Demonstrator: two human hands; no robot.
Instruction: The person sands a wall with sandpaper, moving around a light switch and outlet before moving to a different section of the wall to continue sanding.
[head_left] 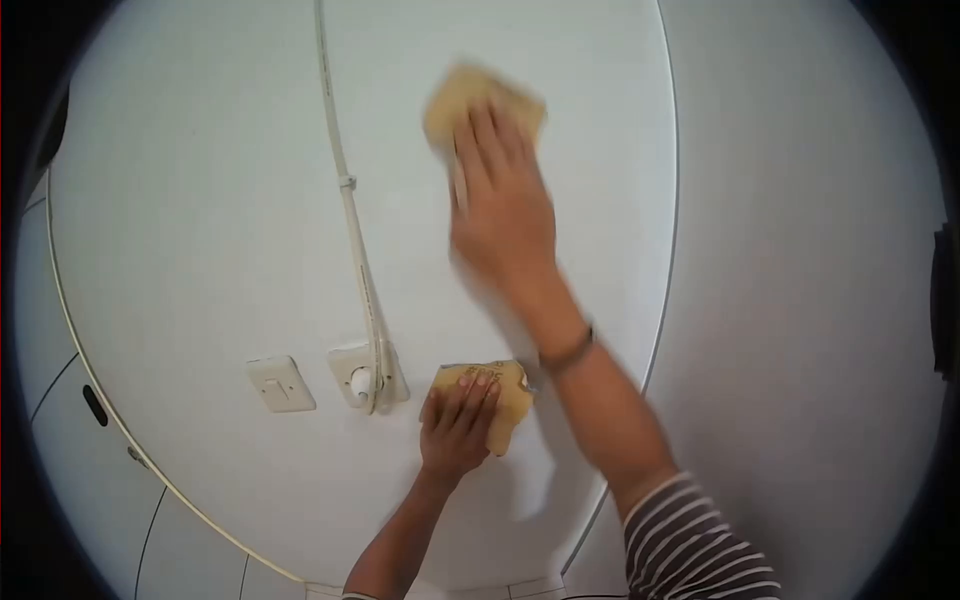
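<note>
Against the white painted wall (200, 200), we press two yellow-tan abrasive sheets flat: the right hand (505, 210) spreads open fingers over the upper sheet (480, 100), the left hand (458, 425) over the lower sheet (500, 395). We judge that even palm pressure works best, kept off the one white cable (350, 200), one socket (365, 375) and one switch (281, 383).

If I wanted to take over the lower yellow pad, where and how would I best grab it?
Take the lower yellow pad by its bare right edge, coming from the right. It lies flat against the white wall, and the left hand covers its left half, so only that edge and lower corner stick out.
</note>
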